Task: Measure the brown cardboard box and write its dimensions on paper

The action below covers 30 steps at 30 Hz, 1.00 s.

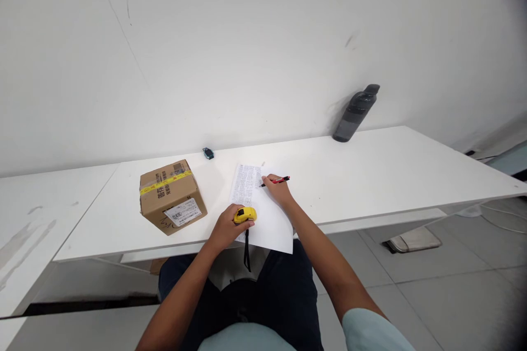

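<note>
My left hand (226, 228) is closed around a yellow tape measure (246, 214), whose black wrist strap (247, 252) hangs down past the table's front edge. Pinched in my right hand (279, 191) is a red and black pen (280, 181), its tip at the paper. The sheet of paper (269, 225) lies under both hands, with dense handwriting down its left part and a blank right part. Its lower corner sticks out over the table edge. To the left of my left hand stands a taped cardboard box (173, 197) with a white label on its front side.
The white table (370, 175) runs along a white wall. A dark bottle (354, 115) stands at the back right by the wall. Behind the box lies a small dark object (208, 153) I cannot identify. On the floor at right is a flat pale item (414, 240).
</note>
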Motion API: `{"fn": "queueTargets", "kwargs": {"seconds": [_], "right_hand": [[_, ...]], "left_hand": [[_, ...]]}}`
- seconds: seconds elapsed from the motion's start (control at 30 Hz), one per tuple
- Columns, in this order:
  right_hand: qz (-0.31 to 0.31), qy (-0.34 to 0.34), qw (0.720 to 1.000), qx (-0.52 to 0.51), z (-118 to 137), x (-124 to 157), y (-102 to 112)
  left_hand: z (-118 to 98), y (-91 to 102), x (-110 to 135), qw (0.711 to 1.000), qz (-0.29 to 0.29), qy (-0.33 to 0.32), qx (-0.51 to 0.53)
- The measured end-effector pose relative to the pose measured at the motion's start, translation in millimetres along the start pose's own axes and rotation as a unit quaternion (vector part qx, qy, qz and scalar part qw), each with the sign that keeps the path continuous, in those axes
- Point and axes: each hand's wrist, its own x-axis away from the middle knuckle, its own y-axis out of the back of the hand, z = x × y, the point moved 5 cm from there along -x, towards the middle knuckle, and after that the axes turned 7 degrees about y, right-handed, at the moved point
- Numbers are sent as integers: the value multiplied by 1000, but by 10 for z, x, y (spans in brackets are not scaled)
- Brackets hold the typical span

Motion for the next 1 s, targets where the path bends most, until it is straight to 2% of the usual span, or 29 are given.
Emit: {"fn": "queueTargets", "kwargs": {"seconds": [0.27,0.63,0.73,0.83,0.9,1.0], "right_hand": [[-23,-1,1000,0,25,22,35],[-16,7,1000,16,-2,6,34],[-23,21,999,30,22,66,39],[-46,50,996,58,42,160,49],[-44,84,989,115,51,197,24],[-27,124,974,188,61,189,-45]], "left_hand": [[-4,4,11,1000,-3,12,-1],[8,-10,5,1000,-1,12,2],[-4,-41,41,999,-35,-11,-30],[-12,-58,83,991,-102,-38,-78],[-11,-73,98,985,-125,-32,-116],[-41,-86,128,974,-122,4,-190]]}}
